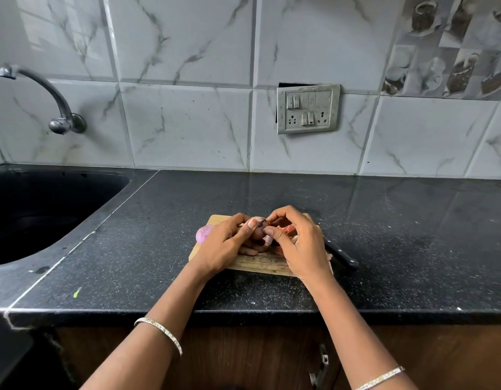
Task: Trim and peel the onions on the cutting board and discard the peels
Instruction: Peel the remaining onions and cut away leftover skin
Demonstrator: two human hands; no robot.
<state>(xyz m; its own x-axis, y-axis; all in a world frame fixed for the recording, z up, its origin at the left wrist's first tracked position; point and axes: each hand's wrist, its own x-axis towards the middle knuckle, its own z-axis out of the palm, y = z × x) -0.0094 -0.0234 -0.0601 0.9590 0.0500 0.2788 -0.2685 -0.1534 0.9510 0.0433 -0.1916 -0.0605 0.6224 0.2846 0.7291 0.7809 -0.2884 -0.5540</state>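
**Item 1, held onion** (257, 228): being held just above the cutting board (260, 264), between both hands. It is showing dark skin on top, with a pale strip hanging at its near side.

**Item 2, left hand** (226, 243): the grip is curling round the held onion, with the thumb lying across the top.

**Item 3, right hand** (302, 249): the grip is pinching the loose skin (267, 239) at the onion's right side, thumb and forefinger pressing together on it.

**Item 4, second onion** (203, 234): lying at the board's left edge, just beside the left hand. It is pink and smooth, and probably already peeled.

**Item 5, peels** (288, 229): reddish scraps lying on the board behind the right hand, partly hidden.

**Item 6, knife** (343, 256): lying on the desk (384, 220) by the board's right edge. Whether it is touching the board cannot be told.

**Step in hand (judgement):** peeling onion 2 of 2, with discarding not yet done.

**Method advised:**
- Pull the skin along the onion's length, from 1 trimmed end to the other.
- Turn the onion in the left grip as each strip is coming away.
- Take the whole papery layer rather than flakes.
- Work low over the board so the scraps are dropping beside the peels, in 1 heap for discarding.
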